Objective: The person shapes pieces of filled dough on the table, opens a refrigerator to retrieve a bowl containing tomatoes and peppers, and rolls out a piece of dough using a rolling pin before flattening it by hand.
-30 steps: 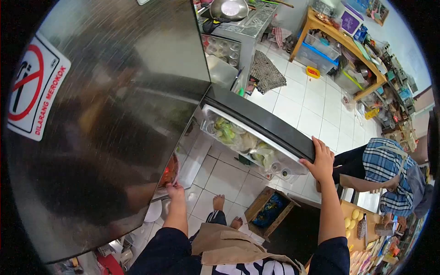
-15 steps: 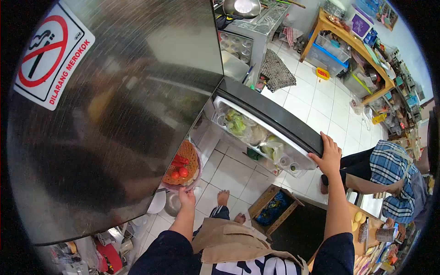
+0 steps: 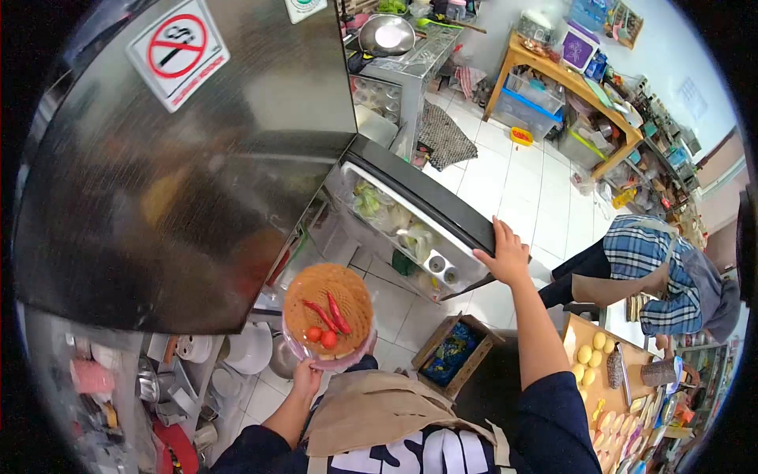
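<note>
My left hand [image 3: 304, 379] grips the near rim of a round basket [image 3: 359, 294], orange-brown inside with a pinkish edge. Two red chillies [image 3: 338, 314] and two tomatoes [image 3: 328, 340] lie in it. With my right hand [image 3: 508, 251], I hold the outer edge of the open lower fridge door [image 3: 426, 193], fingers over its top and thumb on the inner side. Bagged green vegetables [image 3: 369, 201] fill the door shelf. Left of the door stands the dark upper part of the fridge [image 3: 189, 166], bearing a no-smoking sticker [image 3: 178, 49].
A wooden crate [image 3: 458, 355] stands on the tiled floor below the door. To the right, a person in a plaid shirt [image 3: 647, 253] bends beside a board [image 3: 580, 332] with yellow pieces. Pots and bowls [image 3: 251, 347] sit at lower left. A wok [image 3: 387, 35] rests on the counter.
The basket has come out from behind the fridge's edge toward me, in my left hand, and shows whole now. My right hand stays on the door. The view has shifted.
</note>
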{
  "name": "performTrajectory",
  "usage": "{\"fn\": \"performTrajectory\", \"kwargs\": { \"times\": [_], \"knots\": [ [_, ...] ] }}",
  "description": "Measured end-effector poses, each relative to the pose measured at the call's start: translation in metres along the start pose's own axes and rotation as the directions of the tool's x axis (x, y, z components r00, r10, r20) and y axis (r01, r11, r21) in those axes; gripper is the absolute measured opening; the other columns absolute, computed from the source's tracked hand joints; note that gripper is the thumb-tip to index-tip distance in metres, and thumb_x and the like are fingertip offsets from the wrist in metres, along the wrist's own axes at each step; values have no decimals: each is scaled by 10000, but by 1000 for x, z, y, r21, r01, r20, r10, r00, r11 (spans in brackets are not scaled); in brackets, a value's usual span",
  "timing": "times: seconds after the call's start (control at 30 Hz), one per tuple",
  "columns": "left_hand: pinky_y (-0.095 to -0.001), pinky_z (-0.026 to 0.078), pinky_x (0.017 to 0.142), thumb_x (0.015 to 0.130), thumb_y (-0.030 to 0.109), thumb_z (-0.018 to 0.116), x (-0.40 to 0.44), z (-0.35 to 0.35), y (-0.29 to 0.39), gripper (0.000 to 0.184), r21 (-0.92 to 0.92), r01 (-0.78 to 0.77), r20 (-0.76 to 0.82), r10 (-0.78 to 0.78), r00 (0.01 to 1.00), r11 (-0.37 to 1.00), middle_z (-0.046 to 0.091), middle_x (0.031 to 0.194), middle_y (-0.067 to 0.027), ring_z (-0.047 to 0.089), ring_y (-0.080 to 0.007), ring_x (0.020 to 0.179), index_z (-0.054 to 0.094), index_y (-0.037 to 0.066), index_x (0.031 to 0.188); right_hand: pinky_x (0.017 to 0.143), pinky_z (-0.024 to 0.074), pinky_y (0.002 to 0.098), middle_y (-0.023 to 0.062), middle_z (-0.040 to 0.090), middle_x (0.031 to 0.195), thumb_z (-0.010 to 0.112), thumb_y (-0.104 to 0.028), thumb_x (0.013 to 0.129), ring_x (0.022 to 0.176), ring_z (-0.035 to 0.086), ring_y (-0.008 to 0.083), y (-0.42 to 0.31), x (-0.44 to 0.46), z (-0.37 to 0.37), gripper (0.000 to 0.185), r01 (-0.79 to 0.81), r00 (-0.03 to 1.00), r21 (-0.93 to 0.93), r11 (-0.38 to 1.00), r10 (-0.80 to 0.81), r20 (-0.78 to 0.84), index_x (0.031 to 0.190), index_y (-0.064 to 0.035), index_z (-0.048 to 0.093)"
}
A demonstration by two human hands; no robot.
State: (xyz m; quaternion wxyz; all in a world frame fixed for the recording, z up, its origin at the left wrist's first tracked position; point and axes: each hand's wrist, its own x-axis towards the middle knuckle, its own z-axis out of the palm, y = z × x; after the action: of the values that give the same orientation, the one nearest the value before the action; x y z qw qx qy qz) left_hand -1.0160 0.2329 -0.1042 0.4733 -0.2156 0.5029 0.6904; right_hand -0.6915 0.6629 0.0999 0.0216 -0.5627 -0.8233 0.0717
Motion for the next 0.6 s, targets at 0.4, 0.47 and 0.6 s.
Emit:
{"fn": "performTrajectory", "kwargs": {
  "times": [0.4, 0.47, 0.6],
  "knots": [
    [-393, 573, 783, 765, -29, 496, -192, -19, 65, 420, 335, -152, 297, 50, 954, 930, 616, 1096, -117, 649, -255, 935, 504, 10, 1183, 1143, 179, 477, 229, 234, 1518, 624, -394, 878, 1408, 210, 400, -82, -178, 37, 746, 257, 961, 761, 595, -73, -267, 1461, -69, 291],
    [-387, 578, 764, 770, -35, 491, -206, -15, 87, 393, 415, -148, 287, 25, 958, 898, 619, 1082, -121, 653, -255, 918, 513, 4, 1161, 1141, 201, 440, 248, 283, 1487, 625, -327, 888, 1393, 246, 385, -77, -226, 50, 696, 184, 974, 775, 604, -3, -229, 1427, -10, 319],
    [-378, 572, 744, 773, -41, 491, -224, -5, 108, 372, 439, -211, 413, 12, 911, 873, 622, 1055, -104, 651, -244, 884, 522, 1, 1141, 1075, 332, 434, 274, 444, 1368, 621, -310, 902, 1291, 423, 379, -54, -332, 91, 636, -145, 986, 862, 486, 146, 83, 1373, 40, 378]
  ]
}}
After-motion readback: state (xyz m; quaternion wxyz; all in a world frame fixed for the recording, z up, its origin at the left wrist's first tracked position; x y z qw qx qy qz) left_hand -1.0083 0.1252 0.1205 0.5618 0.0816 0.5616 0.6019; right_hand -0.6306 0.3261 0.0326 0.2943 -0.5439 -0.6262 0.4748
